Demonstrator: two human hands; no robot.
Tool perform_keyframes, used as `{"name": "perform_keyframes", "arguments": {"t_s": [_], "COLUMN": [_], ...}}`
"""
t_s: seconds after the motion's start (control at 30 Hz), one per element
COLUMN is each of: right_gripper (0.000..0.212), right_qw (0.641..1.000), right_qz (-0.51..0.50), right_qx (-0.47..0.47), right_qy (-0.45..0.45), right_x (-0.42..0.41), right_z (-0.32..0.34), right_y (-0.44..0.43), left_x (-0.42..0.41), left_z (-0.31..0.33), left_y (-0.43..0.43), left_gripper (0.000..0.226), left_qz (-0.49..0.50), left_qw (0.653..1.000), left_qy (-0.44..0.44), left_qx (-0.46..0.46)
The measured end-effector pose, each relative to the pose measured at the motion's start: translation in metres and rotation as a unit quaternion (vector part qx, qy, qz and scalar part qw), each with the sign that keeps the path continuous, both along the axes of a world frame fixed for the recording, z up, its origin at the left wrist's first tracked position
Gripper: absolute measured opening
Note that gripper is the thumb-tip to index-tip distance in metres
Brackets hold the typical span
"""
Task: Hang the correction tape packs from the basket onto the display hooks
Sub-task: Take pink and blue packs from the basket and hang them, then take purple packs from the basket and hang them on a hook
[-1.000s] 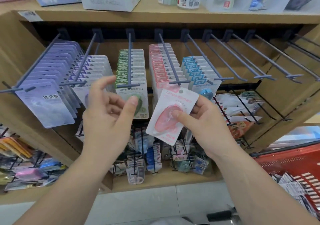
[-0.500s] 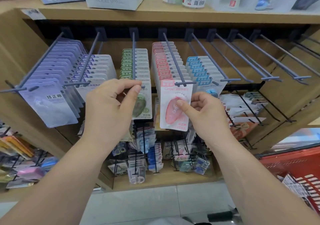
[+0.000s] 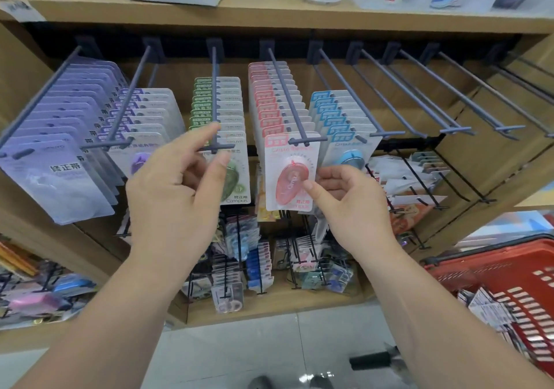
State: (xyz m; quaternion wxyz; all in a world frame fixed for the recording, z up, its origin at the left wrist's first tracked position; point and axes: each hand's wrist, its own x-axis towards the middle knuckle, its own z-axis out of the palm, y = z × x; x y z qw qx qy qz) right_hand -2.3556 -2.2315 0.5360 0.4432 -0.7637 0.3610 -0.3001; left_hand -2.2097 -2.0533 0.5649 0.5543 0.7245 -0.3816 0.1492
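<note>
"Hands look different now, don't they? What is the left hand (image 3: pixel 177 185) doing?"

"It let go. A moment ago it was pinching at the tip of the green hook (image 3: pixel 214 104). Now its fingers are spread wide and hold nothing, just in front of the green packs (image 3: pixel 236 179)."

"And the pink pack (image 3: pixel 292 176)?"

"It was tipped sideways in the air before. Now it hangs straight at the front end of the pink hook (image 3: pixel 287 104), first in its row. I think it is on."

"Is the right hand (image 3: pixel 350 200) done with it?"

"Not yet. Its thumb and fingers pinch the bottom corner of the pack."

"So what next?"

"I'd guess it lets go and fetches another from the red basket (image 3: pixel 494 268) at the far right. More packs lie in there."
</note>
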Motion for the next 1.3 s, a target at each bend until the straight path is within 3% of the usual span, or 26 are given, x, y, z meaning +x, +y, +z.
{"name": "perform_keyframes", "arguments": {"t_s": [0.1,0.17,0.3,0.4,0.63,0.8,0.93,1.17,1.3], "right_gripper": [0.022,0.020,0.011,0.010,0.026,0.030,0.043,0.049,0.055], "right_qw": [1.000,0.999,0.995,0.978,0.910,0.886,0.868,0.812,0.772], "right_qz": [0.023,0.040,0.022,0.002,-0.018,0.024,0.057,0.157,0.191], "right_qx": [-0.003,-0.001,0.024,0.054,0.159,0.175,0.203,0.228,0.234], "right_qy": [0.017,0.037,0.099,0.199,0.382,0.430,0.450,0.514,0.560], "right_x": [-0.027,-0.051,-0.122,-0.200,-0.403,-0.501,-0.528,-0.501,-0.482], "right_z": [-0.004,-0.012,-0.042,-0.079,-0.164,-0.216,-0.243,-0.304,-0.336], "right_y": [-0.003,-0.011,-0.042,-0.076,-0.164,-0.223,-0.255,-0.292,-0.293], "left_x": [-0.028,-0.053,-0.108,-0.157,-0.274,-0.350,-0.392,-0.433,-0.434], "left_z": [-0.016,-0.034,-0.075,-0.108,-0.200,-0.252,-0.275,-0.314,-0.328], "left_y": [0.002,-0.002,-0.032,-0.069,-0.163,-0.212,-0.223,-0.221,-0.218], "left_gripper": [0.045,0.036,0.019,0.017,0.046,0.081,0.130,0.145,0.149], "left_qz": [-0.018,-0.051,-0.135,-0.214,-0.262,-0.219,-0.192,-0.105,-0.106], "left_qw": [0.998,0.998,0.987,0.951,0.875,0.836,0.817,0.838,0.847], "left_qy": [0.004,-0.002,0.050,0.104,0.169,0.213,0.239,0.303,0.339], "left_qx": [-0.053,-0.039,0.071,0.198,0.370,0.457,0.489,0.442,0.396]}}
